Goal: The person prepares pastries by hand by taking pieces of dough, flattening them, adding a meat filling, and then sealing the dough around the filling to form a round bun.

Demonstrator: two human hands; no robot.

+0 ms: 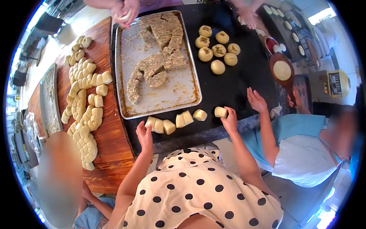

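A row of pale yellow dough pieces point(169, 126) lies along the near edge of the black work surface, in front of me. My left hand point(144, 136) is at the row's left end, its fingers stretched out and slightly apart, fingertips against the end piece. At the right end, my right hand point(230, 121) has thumb and fingers around a single dough piece point(220, 112). Just beyond the row is a large metal tray point(177, 102) with a crumbly brown filling point(162, 57), broken into chunks. Several round dough balls point(217, 67) sit right of it, some with filling showing on top.
Many cut dough pieces point(84, 143) cover the wooden table point(110, 145) at left, beside a narrow tray point(48, 103). Co-workers' hands point(129, 11) work across the surface; another person's hand point(257, 100) is raised at right, near a wooden paddle point(291, 78) bearing a flat dough disc.
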